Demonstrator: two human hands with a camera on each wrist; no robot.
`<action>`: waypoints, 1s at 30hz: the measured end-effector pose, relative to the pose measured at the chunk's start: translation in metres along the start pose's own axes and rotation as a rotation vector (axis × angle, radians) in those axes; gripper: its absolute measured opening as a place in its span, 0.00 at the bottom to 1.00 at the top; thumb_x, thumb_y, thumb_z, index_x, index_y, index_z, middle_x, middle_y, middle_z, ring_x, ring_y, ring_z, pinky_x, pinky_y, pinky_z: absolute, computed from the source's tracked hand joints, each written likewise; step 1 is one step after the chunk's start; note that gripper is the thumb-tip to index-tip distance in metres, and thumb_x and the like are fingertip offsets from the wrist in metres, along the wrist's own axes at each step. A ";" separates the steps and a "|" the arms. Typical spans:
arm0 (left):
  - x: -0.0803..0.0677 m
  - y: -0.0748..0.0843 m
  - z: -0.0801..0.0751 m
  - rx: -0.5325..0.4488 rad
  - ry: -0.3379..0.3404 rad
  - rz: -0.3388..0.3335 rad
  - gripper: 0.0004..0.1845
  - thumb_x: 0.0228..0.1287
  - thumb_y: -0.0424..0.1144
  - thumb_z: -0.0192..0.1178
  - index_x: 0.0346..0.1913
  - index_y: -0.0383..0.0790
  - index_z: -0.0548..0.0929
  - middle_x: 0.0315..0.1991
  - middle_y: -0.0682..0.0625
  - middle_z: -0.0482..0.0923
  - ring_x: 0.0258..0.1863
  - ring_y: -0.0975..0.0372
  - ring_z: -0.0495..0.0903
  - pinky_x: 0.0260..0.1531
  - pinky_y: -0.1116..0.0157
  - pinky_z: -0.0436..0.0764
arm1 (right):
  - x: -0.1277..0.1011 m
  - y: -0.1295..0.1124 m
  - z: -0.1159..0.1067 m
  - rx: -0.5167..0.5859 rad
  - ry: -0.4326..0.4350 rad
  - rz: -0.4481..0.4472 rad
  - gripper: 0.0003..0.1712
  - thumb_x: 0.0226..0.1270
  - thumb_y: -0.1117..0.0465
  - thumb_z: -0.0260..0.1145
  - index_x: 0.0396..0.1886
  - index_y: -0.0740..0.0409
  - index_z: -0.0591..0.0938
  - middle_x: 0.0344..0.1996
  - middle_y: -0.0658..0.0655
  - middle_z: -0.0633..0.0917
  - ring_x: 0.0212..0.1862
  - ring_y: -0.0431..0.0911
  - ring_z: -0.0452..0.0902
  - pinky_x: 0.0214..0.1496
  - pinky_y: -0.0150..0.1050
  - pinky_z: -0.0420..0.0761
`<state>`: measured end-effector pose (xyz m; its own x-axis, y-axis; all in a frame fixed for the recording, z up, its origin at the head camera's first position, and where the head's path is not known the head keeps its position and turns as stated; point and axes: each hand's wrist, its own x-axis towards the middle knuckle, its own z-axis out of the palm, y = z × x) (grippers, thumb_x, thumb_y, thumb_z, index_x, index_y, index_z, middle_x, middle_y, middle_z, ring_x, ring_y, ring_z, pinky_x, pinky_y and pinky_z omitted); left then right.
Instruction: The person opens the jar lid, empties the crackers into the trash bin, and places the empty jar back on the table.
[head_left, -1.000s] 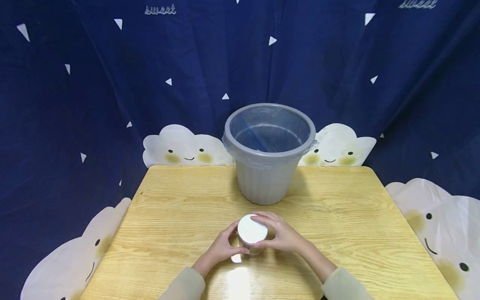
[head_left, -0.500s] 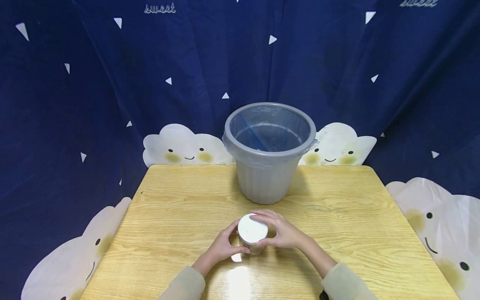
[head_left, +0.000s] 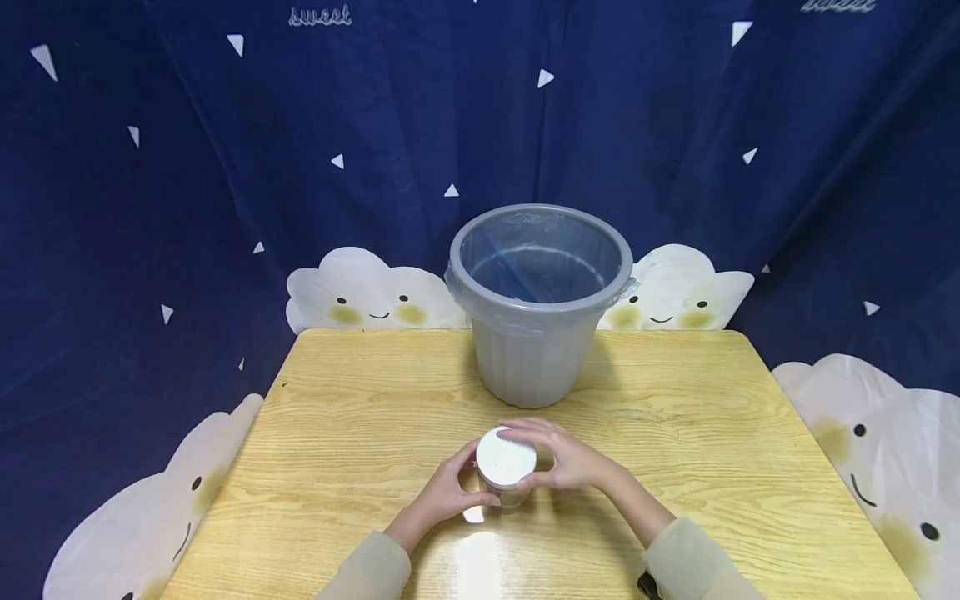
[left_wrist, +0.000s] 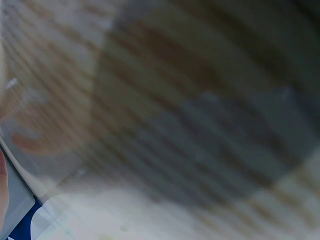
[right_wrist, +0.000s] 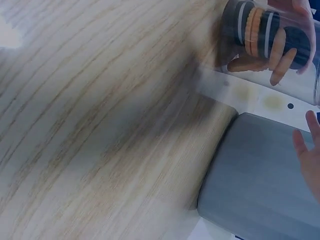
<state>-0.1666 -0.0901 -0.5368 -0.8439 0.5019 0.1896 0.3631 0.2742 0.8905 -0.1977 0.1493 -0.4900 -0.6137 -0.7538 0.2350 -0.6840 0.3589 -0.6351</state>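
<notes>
A clear jar (right_wrist: 235, 30) with a round white lid (head_left: 506, 457) stands near the middle of the table. Through its wall, in the right wrist view, I see stacked dark and orange cookies (right_wrist: 254, 32). My left hand (head_left: 444, 492) grips the jar's left side, thumb toward me; some of its fingers show through the clear wall in the right wrist view. My right hand (head_left: 566, 460) holds the lid's rim from the right, thumb at the near side and fingers at the far side. The left wrist view is mostly blurred table grain and reflection.
A grey bin (head_left: 521, 358) lined with a clear plastic bag stands on the wooden table (head_left: 375, 375), beyond the jar. Behind the table hangs a dark blue curtain (head_left: 397, 125) with white clouds and triangles.
My right hand has turned slightly counterclockwise, its thumb sliding up and right along the lid's rim. The left hand and the jar look unmoved.
</notes>
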 end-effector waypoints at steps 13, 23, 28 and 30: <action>0.000 0.001 0.000 -0.004 -0.007 -0.012 0.44 0.44 0.39 0.72 0.66 0.39 0.61 0.61 0.46 0.69 0.58 0.56 0.68 0.55 0.52 0.70 | 0.003 -0.002 -0.003 0.046 -0.041 0.019 0.40 0.51 0.47 0.69 0.64 0.53 0.68 0.65 0.58 0.65 0.66 0.59 0.56 0.59 0.66 0.57; 0.000 -0.002 0.000 -0.022 -0.018 -0.015 0.44 0.45 0.39 0.71 0.66 0.39 0.61 0.60 0.48 0.69 0.58 0.57 0.68 0.55 0.54 0.70 | -0.004 -0.006 0.000 0.030 0.023 0.051 0.39 0.54 0.46 0.67 0.65 0.52 0.67 0.67 0.58 0.61 0.66 0.60 0.55 0.58 0.66 0.59; 0.000 -0.003 0.001 -0.015 -0.011 -0.010 0.44 0.45 0.39 0.71 0.66 0.39 0.61 0.60 0.47 0.69 0.58 0.57 0.69 0.55 0.56 0.70 | -0.009 -0.009 0.010 0.006 0.132 0.060 0.40 0.53 0.45 0.68 0.65 0.52 0.67 0.65 0.59 0.65 0.65 0.58 0.59 0.57 0.65 0.62; 0.000 -0.003 0.001 -0.011 -0.006 -0.002 0.44 0.45 0.39 0.71 0.66 0.38 0.61 0.59 0.47 0.70 0.57 0.57 0.69 0.55 0.57 0.71 | -0.011 -0.011 0.015 -0.012 0.181 0.076 0.41 0.52 0.44 0.68 0.65 0.50 0.67 0.65 0.59 0.65 0.64 0.57 0.60 0.57 0.64 0.63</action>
<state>-0.1670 -0.0900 -0.5403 -0.8419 0.5067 0.1856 0.3576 0.2664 0.8951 -0.1774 0.1451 -0.4967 -0.7239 -0.6133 0.3158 -0.6369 0.4182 -0.6477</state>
